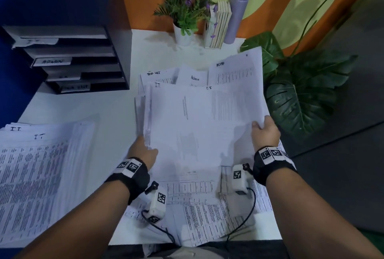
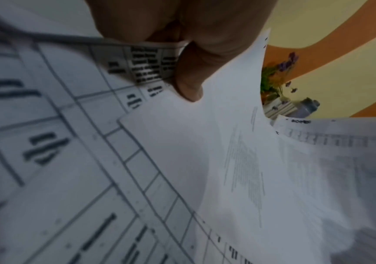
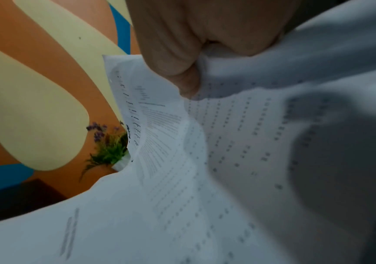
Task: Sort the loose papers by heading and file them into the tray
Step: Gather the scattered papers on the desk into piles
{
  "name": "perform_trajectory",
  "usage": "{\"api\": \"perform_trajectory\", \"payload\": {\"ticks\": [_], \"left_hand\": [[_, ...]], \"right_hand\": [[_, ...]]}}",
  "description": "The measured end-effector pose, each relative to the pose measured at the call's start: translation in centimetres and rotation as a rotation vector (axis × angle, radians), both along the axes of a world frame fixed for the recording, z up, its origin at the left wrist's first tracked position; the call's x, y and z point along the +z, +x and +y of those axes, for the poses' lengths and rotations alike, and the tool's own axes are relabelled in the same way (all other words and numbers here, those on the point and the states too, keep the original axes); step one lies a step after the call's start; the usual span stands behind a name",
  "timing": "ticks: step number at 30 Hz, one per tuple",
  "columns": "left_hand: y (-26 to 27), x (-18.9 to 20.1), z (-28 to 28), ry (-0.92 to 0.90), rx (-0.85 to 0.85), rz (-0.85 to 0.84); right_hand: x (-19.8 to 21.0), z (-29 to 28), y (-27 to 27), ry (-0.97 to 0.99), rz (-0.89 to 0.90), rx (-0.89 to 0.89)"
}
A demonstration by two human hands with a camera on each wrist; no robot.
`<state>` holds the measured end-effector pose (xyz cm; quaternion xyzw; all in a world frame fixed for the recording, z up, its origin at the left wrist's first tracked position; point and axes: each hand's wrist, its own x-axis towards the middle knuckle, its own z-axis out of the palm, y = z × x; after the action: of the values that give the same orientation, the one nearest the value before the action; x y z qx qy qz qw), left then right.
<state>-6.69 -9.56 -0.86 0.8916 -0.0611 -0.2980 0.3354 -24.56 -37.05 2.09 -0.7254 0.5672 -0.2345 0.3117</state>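
Observation:
A sheaf of loose papers [image 1: 199,117] headed "IT" is lifted above the white desk [image 1: 108,109]. My left hand [image 1: 145,150] pinches its lower left edge, thumb on top [image 2: 189,78]. My right hand [image 1: 265,132] grips the right edge, thumb over the sheets [image 3: 182,75]. More papers headed "ADMIN" [image 1: 234,69] and "TASK LIST" [image 1: 158,76] stand behind the sheaf. A sorted "IT" pile [image 1: 41,175] lies at the left. The black multi-shelf tray [image 1: 68,59], with labels "IT" and "ADMIN", stands at the back left.
Printed table sheets [image 1: 207,206] lie under my wrists near the desk's front edge. A potted purple flower [image 1: 187,13], books [image 1: 219,24] and a grey bottle [image 1: 238,11] line the back wall. A large leafy plant [image 1: 297,92] stands off the right edge.

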Motion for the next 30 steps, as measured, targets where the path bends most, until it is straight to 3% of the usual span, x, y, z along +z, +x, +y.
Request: {"api": "perform_trajectory", "payload": {"ticks": [10,13,16,19,23,27,30], "left_hand": [[0.9,0.3,4.4,0.101,-0.003,0.066],[0.9,0.3,4.8,0.072,-0.017,0.156],[1.0,-0.2,5.1,-0.027,0.071,0.17],[1.1,-0.4,4.9,-0.065,0.176,0.201],[0.2,0.5,4.7,-0.103,0.246,0.214],[1.0,-1.0,4.9,-0.062,0.172,0.154],[1.8,-1.9,5.6,-0.008,0.064,0.06]], "right_hand": [[9.1,2.3,1.7,-0.39,-0.27,0.055],[11.1,3.4,2.9,-0.329,-0.469,0.078],[9.4,4.2,4.4,-0.083,-0.545,0.123],[4.7,5.8,4.7,0.206,-0.388,0.14],[-1.2,9.6,3.5,0.342,-0.143,0.179],[-3.3,12.0,2.8,0.304,0.1,0.329],[-3.0,10.9,2.8,0.094,0.268,0.391]]}}
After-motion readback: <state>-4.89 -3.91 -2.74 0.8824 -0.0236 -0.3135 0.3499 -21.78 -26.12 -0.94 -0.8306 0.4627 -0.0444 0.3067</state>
